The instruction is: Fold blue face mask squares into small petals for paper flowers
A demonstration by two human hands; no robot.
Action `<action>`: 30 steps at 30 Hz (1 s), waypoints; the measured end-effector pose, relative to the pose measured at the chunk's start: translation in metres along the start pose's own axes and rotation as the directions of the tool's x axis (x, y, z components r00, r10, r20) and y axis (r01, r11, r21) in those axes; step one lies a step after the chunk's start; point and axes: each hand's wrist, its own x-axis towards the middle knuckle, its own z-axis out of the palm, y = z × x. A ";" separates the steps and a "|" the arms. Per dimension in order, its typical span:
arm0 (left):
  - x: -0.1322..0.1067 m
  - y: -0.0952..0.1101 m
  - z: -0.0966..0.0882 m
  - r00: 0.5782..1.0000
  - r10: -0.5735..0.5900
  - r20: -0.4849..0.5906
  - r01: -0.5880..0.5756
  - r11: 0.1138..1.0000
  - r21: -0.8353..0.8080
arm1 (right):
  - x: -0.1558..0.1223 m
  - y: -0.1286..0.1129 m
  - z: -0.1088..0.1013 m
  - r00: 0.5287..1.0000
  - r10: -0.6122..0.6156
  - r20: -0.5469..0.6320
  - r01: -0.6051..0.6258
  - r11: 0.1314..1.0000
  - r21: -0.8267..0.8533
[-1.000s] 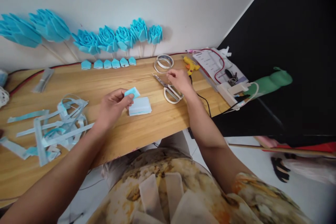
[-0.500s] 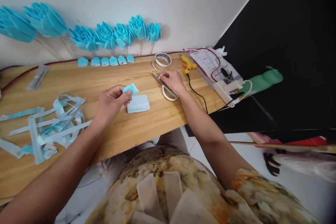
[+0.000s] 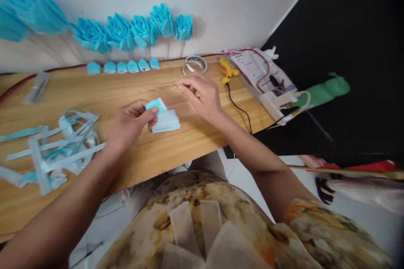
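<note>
My left hand (image 3: 131, 124) pinches a small folded blue piece (image 3: 157, 105) between thumb and forefinger, just above a stack of pale blue sheets (image 3: 168, 121) on the wooden table (image 3: 104, 96). My right hand (image 3: 202, 94) hovers to the right of the stack with its fingers curled and pinched together. It covers the spot where the scissors lay. Only a thin grey tip shows at its fingertips, so the scissors seem to be in its grip.
Blue paper flowers (image 3: 126, 33) on sticks lean on the wall above a row of small blue folded pieces (image 3: 123, 67). A tape roll (image 3: 195, 65), yellow glue gun (image 3: 227, 70), power strip (image 3: 277, 101) and cables lie right. Cut blue strips (image 3: 57, 147) are piled left.
My right hand closed over the scissors by the tape roll and rose and shifted left toward the stack. My left hand kept the blue piece almost still.
</note>
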 end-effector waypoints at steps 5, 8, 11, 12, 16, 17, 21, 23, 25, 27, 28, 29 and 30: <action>0.003 -0.002 0.000 1.000 -0.027 0.011 0.027 1.000 -0.004 | -0.004 -0.013 0.011 0.967 -0.254 0.028 0.256 0.960 -0.113; 0.003 -0.001 0.000 1.000 -0.028 0.013 0.028 1.000 -0.013 | -0.003 -0.006 0.024 0.925 -0.378 0.028 0.379 0.916 -0.134; 0.003 0.000 0.000 0.999 -0.034 0.022 0.035 0.999 -0.038 | -0.001 -0.002 0.030 0.880 -0.474 0.013 0.471 0.870 -0.147; 0.003 0.000 0.000 0.999 -0.037 0.028 0.038 0.998 -0.053 | 0.000 -0.002 0.031 0.868 -0.497 0.003 0.491 0.858 -0.152; 0.004 -0.001 0.000 0.998 -0.041 0.056 0.046 0.994 -0.097 | 0.002 0.000 0.035 0.856 -0.517 0.001 0.511 0.846 -0.154; 0.004 -0.001 0.000 0.997 -0.043 0.061 0.049 0.994 -0.096 | 0.002 0.000 0.035 0.864 -0.504 0.011 0.499 0.853 -0.154; 0.004 0.000 -0.001 0.996 -0.049 0.075 0.054 0.996 -0.071 | 0.001 0.003 0.037 0.882 -0.470 0.031 0.469 0.869 -0.157; 0.004 0.000 -0.001 0.996 -0.041 0.078 0.047 0.996 -0.073 | 0.002 0.003 0.038 0.870 -0.492 0.017 0.489 0.858 -0.158; 0.004 0.000 -0.002 0.996 -0.031 0.078 0.037 0.996 -0.075 | 0.001 0.003 0.039 0.852 -0.524 -0.002 0.516 0.840 -0.165; 0.004 -0.001 -0.002 0.997 -0.026 0.077 0.032 0.997 -0.069 | 0.001 0.003 0.039 0.846 -0.532 -0.006 0.523 0.834 -0.176; 0.004 -0.001 -0.002 0.997 -0.026 0.077 0.031 0.997 -0.065 | 0.000 0.003 0.040 0.850 -0.527 0.003 0.520 0.836 -0.175; 0.004 -0.001 -0.002 0.997 -0.026 0.078 0.031 0.998 -0.064 | 0.000 0.003 0.040 0.855 -0.518 0.015 0.512 0.842 -0.170; 0.004 -0.001 -0.002 0.997 -0.023 0.078 0.028 0.997 -0.067 | -0.001 0.003 0.040 0.860 -0.509 0.025 0.506 0.847 -0.162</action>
